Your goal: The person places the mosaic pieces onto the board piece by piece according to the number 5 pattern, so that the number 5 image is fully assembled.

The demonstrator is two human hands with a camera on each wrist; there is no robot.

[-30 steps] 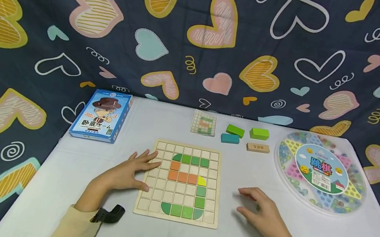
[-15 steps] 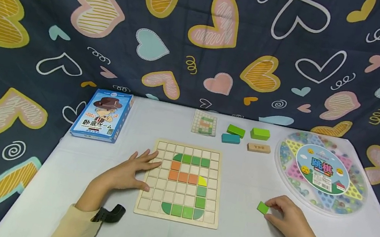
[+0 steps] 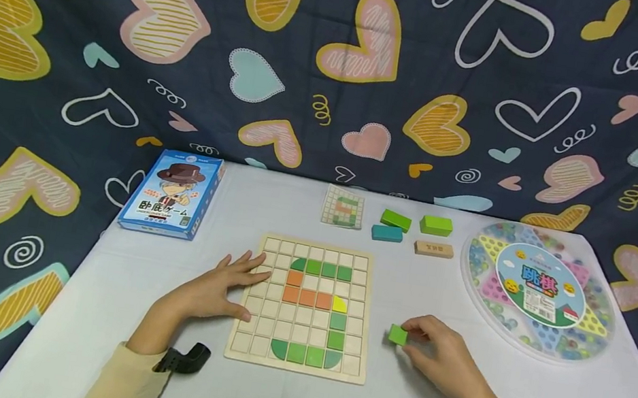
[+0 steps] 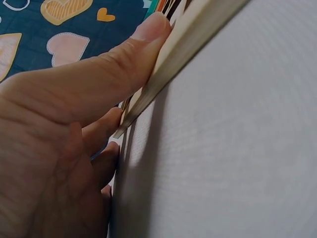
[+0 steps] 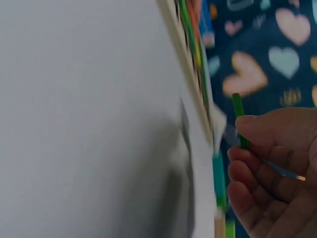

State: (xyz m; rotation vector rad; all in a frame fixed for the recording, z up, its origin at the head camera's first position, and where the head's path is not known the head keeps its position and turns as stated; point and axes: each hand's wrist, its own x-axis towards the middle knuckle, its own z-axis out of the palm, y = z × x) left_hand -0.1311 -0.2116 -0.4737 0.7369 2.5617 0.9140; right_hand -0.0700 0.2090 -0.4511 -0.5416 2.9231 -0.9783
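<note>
In the head view, a square wooden grid board (image 3: 308, 333) lies on the white table, with green, orange and yellow tiles set in some cells. My left hand (image 3: 211, 289) rests on its left edge, fingers spread fairly straight; in the left wrist view the thumb (image 4: 143, 44) lies on the board's top face. To the right of the board, my right hand (image 3: 443, 359) pinches a small square green tile (image 3: 398, 334) between thumb and fingers. The right wrist view shows this tile (image 5: 237, 104) edge-on, held above the table and apart from the board.
Behind the board lies a printed pattern card (image 3: 343, 207). Near it are two green blocks (image 3: 435, 225), a teal block (image 3: 387, 233) and a wooden block (image 3: 434, 249). A blue game box (image 3: 171, 194) stands back left; a round marble game (image 3: 539, 287) lies right. A patterned curtain (image 3: 328, 56) hangs behind.
My right hand first drew back rightwards, the green tile coming into plain sight in its pinch, then moved left with it towards the board. My left hand stays on the board's edge.
</note>
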